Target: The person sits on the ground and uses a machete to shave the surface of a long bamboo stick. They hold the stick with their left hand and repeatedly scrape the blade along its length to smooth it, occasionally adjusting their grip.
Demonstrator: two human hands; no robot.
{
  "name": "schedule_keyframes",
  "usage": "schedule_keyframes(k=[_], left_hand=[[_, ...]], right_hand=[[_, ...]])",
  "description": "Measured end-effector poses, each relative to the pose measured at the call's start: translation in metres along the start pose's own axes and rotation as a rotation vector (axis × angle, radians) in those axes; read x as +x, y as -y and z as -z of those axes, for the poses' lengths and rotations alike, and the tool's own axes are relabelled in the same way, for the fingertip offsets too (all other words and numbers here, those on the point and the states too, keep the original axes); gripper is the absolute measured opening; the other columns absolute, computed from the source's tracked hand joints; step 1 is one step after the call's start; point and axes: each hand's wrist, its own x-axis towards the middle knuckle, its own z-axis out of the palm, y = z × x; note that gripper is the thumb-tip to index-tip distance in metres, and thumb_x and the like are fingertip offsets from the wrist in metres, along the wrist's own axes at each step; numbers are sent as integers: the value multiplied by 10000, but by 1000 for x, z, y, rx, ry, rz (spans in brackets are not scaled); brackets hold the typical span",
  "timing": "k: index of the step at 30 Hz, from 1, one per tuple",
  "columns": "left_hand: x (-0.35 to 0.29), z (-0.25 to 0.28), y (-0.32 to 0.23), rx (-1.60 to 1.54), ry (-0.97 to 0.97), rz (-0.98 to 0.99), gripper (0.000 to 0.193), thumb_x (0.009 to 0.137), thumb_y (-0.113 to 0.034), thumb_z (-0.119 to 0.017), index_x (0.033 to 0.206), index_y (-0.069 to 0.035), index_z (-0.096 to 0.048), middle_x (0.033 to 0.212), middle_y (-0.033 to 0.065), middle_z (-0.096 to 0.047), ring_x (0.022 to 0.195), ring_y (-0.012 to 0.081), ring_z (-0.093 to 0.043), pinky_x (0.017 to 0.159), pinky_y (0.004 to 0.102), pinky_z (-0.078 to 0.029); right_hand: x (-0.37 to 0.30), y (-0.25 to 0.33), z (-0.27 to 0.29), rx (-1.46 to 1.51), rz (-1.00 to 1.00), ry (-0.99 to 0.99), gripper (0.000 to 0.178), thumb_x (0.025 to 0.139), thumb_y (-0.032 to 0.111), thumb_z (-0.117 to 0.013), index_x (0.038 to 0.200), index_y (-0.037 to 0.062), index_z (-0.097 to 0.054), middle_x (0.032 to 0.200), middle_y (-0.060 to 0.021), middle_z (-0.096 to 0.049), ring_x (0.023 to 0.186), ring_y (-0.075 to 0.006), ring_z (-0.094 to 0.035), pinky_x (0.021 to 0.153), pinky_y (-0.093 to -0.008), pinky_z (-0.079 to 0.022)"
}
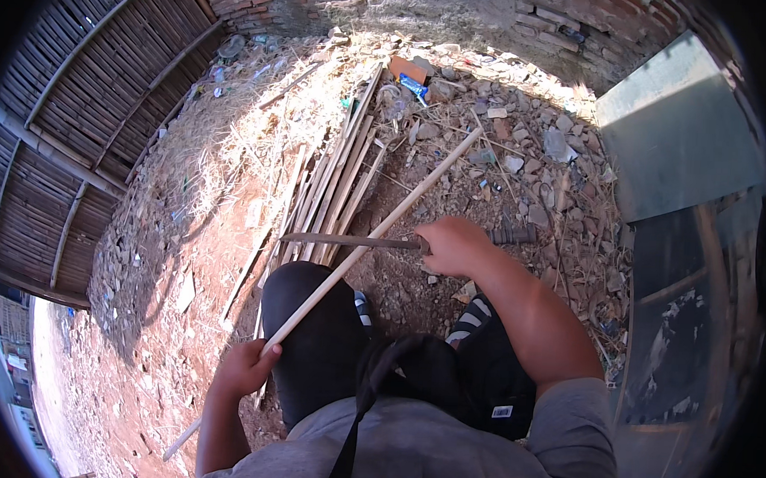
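Note:
My left hand [247,368] is closed around the lower part of a long pale pole [410,199], probably bamboo or wood. The pole slants over my left knee, its far end up to the right and its near end past my left forearm. In my right hand [455,245] is the handle of a machete with a long dark blade [319,238]. Its blade points left and crosses the pole in front of my knees; whether the edge touches is hard to tell. Beyond my left knee lies a loose pile of split strips [343,165] on the ground.
Rubble and litter [531,169] cover the ground ahead, with a blue wrapper [413,88] among them. A woven bamboo wall [82,81] rises on the left, a brick wall [427,17] at the back. Grey-green sheets [687,124] and a dark panel [669,337] stand at right.

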Motion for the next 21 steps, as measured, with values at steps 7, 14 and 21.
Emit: schedule_keyframes(k=[7, 14, 21], left_hand=[[12, -2, 9, 6, 7, -23, 600, 993, -539, -562, 822, 26, -673, 700, 242, -633, 714, 410, -672, 673, 486, -500], [8, 2, 2, -16, 45, 10, 607, 1004, -521, -557, 818, 46, -667, 685, 238, -632, 690, 385, -663, 669, 466, -499], [16, 0, 13, -33, 22, -72, 586, 1011, -498, -558, 829, 46, -675, 673, 233, -630, 667, 352, -661, 655, 459, -495]], right_hand=[[23, -56, -5, 225, -167, -117, 347, 798, 199, -709, 1111, 50, -717, 904, -225, -710, 890, -408, -700, 813, -490, -557], [-2, -8, 0, 57, -36, -36, 281, 776, 196, -694, 1016, 51, -706, 924, -203, -715, 919, -414, -694, 818, -516, -550], [8, -43, 11, 207, -154, -41, 409, 795, 242, -719, 1178, 99, -721, 1027, -193, -731, 960, -380, -711, 851, -483, -572]])
